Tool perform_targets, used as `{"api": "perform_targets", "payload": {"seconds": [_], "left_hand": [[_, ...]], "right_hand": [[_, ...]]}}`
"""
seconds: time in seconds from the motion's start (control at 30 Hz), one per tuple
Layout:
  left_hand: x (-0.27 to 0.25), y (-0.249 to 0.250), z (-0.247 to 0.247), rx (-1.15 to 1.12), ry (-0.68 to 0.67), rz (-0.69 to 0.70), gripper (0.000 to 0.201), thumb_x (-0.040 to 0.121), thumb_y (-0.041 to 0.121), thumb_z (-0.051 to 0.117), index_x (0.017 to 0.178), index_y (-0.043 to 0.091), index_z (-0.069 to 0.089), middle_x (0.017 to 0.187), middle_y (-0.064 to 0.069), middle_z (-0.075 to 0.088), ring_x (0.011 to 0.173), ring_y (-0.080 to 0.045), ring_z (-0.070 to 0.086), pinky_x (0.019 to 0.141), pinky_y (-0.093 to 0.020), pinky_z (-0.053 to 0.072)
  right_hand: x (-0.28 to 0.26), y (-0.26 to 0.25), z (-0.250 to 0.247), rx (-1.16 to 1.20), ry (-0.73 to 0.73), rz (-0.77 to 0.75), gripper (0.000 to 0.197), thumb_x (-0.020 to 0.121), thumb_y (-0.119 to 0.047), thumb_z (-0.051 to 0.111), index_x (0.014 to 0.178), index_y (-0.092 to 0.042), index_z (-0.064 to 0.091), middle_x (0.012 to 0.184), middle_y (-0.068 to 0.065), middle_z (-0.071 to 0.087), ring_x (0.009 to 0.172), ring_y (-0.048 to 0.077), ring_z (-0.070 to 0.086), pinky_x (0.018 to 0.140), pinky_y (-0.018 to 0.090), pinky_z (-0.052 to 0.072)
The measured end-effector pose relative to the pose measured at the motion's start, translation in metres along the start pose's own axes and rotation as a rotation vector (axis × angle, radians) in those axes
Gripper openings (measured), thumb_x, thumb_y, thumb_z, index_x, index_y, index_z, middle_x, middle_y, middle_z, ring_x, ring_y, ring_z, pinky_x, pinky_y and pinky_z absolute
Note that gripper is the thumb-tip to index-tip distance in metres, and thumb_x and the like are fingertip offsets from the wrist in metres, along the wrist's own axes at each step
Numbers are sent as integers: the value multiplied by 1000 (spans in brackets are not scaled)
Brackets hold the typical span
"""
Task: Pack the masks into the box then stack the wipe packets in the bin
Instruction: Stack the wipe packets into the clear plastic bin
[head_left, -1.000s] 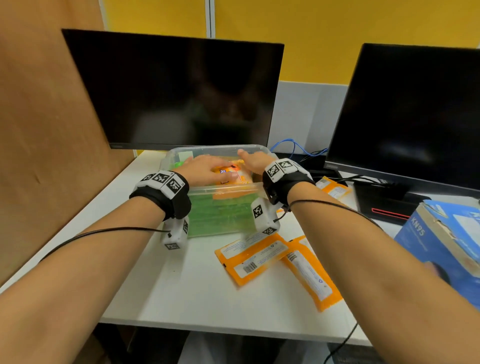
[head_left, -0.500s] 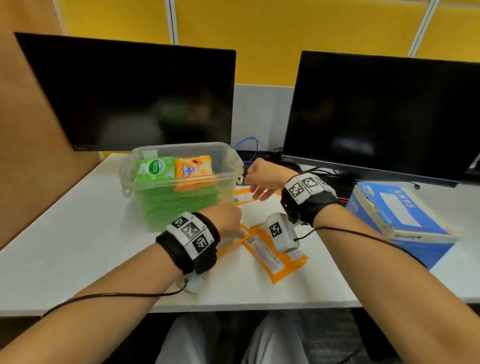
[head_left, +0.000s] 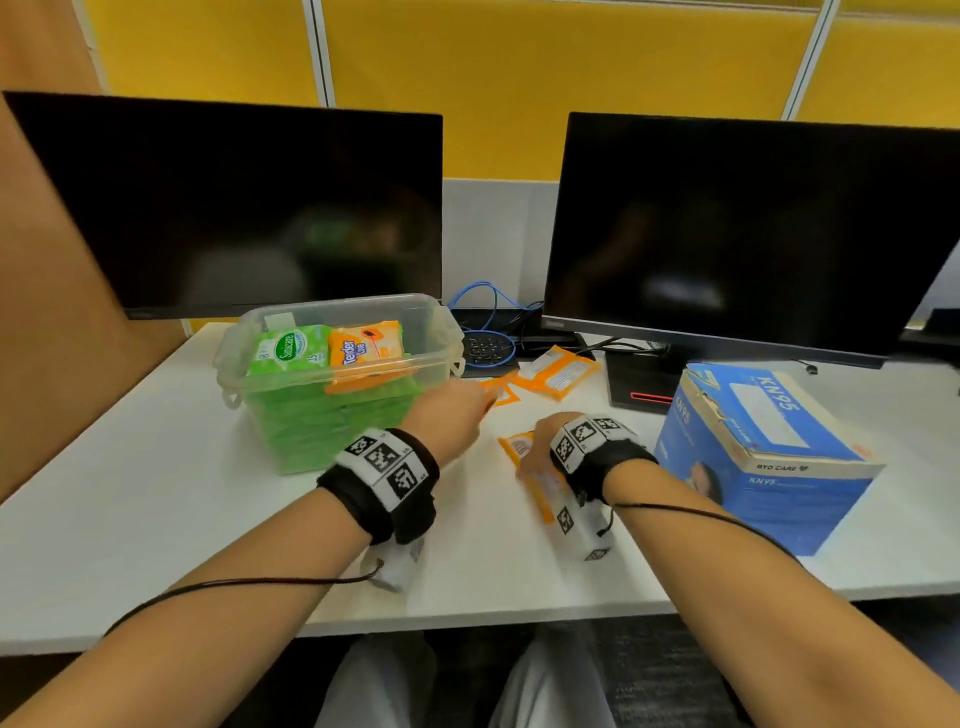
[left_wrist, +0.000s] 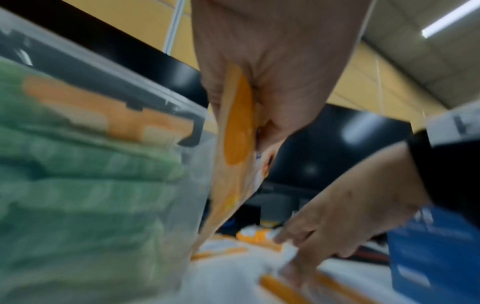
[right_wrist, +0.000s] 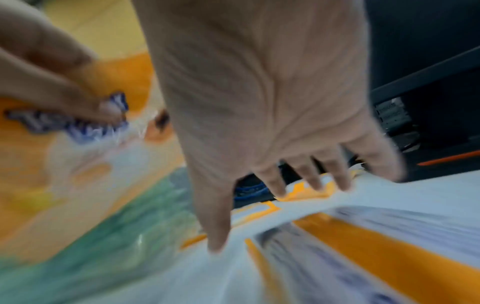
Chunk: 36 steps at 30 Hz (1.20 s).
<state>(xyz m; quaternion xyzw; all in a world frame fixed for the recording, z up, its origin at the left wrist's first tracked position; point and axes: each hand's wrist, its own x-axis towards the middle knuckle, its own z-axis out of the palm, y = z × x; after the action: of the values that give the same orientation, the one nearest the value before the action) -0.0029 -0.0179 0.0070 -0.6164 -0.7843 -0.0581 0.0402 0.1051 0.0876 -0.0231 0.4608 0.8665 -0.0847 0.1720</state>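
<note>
A clear plastic bin (head_left: 340, 358) stands on the white table (head_left: 156, 493), filled with green wipe packets (head_left: 332, 421) and topped by one green and one orange packet lying side by side. Just right of the bin, the left hand (left_wrist: 272, 82) has its grip closed on a flat orange wipe packet (left_wrist: 237, 144), pinched between thumb and fingers so that it hangs down beside the bin's wall. Further right of the bin, the right hand (head_left: 545, 441) lies on another orange packet with a white label (right_wrist: 376, 257) flat on the table; its fingers (right_wrist: 311, 176) are spread and nearly straight, tips pressing the packet, the grip wide and closed on nothing. Another orange packet (head_left: 558, 371) lies behind the hands, right of the bin. A blue cardboard KN95 mask box (head_left: 763, 447) sits well right of the bin, its lid shut.
</note>
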Motion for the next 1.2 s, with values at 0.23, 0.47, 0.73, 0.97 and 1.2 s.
{"api": "perform_targets", "payload": {"seconds": [0.23,0.47,0.73,0.97,1.2], "left_hand": [[16,-24,-71,-609,646,-196,19,102,21,33,112,7,40,94,-15,57,84,-34,57,66,-38,43],[16,-69,-80,-936,682,-437,11,102,14,32,106,8,40,118,-16,54,103,-29,52,76,-29,34],[24,-78,-87,-942,879,-552,19,103,17,32,112,4,42,121,-15,54,112,-30,50,78,-33,36],[15,-70,-61,-905,711,-542,21,100,6,33,120,0,37,124,-19,50,112,-32,51,80,-34,39],[30,-64,-32,-934,548,-541,35,97,0,38,131,7,34,131,-15,48,119,-31,50,94,-39,43]], "right_hand": [[7,-40,-52,1045,220,-442,99,84,-6,65,150,-41,1,148,4,37,129,19,43,98,40,47],[10,-62,-47,794,316,-544,73,80,7,37,134,-41,43,133,4,54,105,27,61,69,28,51],[-20,-101,-60,901,-137,-721,69,88,12,38,149,-19,23,133,4,58,133,17,42,99,27,34],[61,-103,-32,411,9,-377,59,83,-25,68,137,-18,44,140,7,49,126,24,49,103,36,41],[80,-109,-1,149,-23,-379,76,75,-42,76,135,-9,45,133,10,52,120,28,51,87,33,43]]}}
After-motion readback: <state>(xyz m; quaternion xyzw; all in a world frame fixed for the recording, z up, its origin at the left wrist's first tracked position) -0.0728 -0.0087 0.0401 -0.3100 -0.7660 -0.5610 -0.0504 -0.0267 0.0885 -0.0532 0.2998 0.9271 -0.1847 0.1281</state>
